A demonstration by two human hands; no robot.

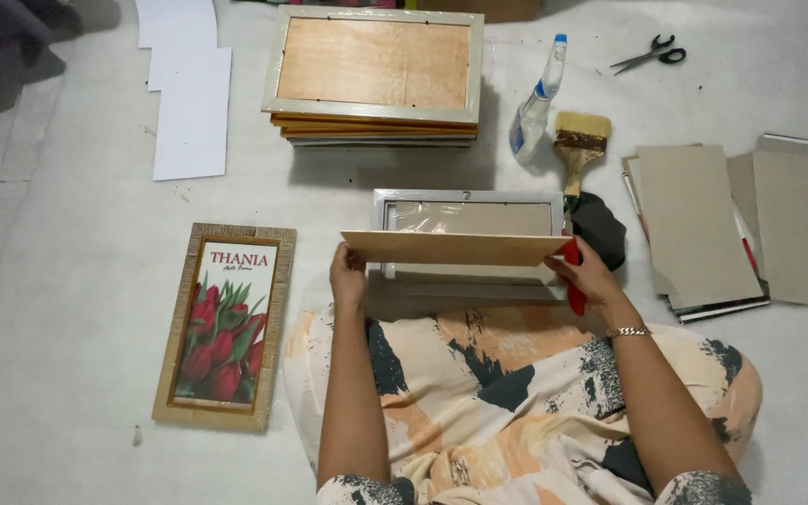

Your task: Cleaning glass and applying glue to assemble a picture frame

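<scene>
Two hands hold a thin wooden backing board (455,249) flat and nearly edge-on above an empty silver frame (468,208) that lies face down on the floor (67,281) just in front of the person's lap; the left hand (348,273) grips the board's left end, its fingers curled out of sight under the wood, and the right hand (589,273) pinches the right end while also holding something red (574,281), mostly hidden by the palm, so its kind cannot be told. The board covers the frame's near rail, and glare on the clear sheet inside the frame blurs what lies under it. Left of the lap lies a finished frame with a picture of red tulips (225,325). Farther back stands a stack of frames (374,79), backs up, with only the edges of the lower ones showing. Beside it lies a spray bottle (537,98), then a paintbrush (578,145) whose handle tip runs behind a dark cloth (600,229). Scissors (649,54) lie at the upper right. Grey cardboard sheets (694,224) overlap on the right, hiding a pile beneath, and the outermost sheet is cut off by the picture's edge. White paper sheets (191,103) lie at the upper left, the top ones cut off
</scene>
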